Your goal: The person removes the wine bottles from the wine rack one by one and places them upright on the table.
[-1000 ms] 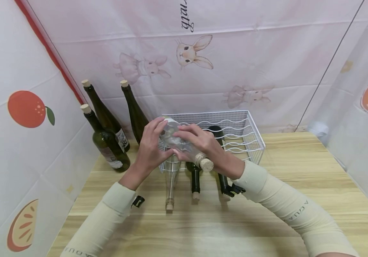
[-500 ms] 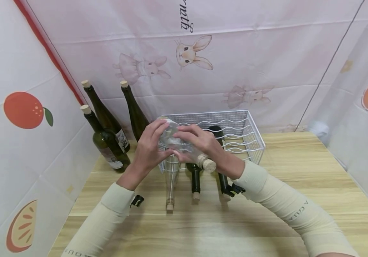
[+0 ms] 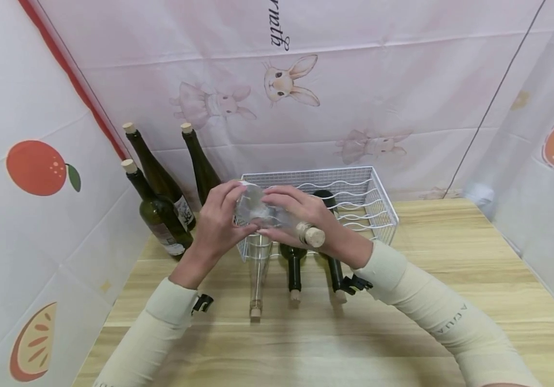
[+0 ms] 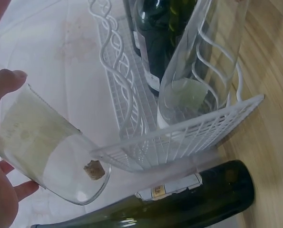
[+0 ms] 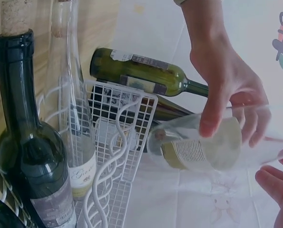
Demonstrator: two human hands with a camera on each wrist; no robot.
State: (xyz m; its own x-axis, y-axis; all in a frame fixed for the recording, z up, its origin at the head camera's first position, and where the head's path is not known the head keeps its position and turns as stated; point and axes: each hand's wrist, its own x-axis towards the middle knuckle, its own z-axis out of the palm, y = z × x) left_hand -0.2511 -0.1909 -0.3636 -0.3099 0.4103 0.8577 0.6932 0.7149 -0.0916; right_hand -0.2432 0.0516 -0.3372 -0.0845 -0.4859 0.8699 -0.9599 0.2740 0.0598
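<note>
A clear glass wine bottle (image 3: 253, 203) hangs over the left part of a white wire rack (image 3: 387, 217), its cork (image 3: 314, 237) pointing right and toward me. My left hand (image 3: 216, 220) grips the body near the base. My right hand (image 3: 306, 212) holds it nearer the neck. A label (image 5: 185, 154) shows on the glass in the right wrist view. Through the glass near the base, the left wrist view shows a brown cork-like piece (image 4: 93, 169). In the rack lie another clear bottle (image 3: 258, 263), a green bottle (image 3: 295, 273) and a dark bottle (image 3: 336, 275), necks toward me.
Several corked green bottles stand left of the rack, among them a labelled one (image 3: 161, 217) in front and a slim one (image 3: 198, 161) near the back wall. The wooden table (image 3: 315, 344) runs in front of the rack. Printed cloth hangs behind and beside it.
The held bottle has tilted slightly, its base lower and its corked end a little further right and higher. My left hand has shifted a little left. Both hands keep their grip.
</note>
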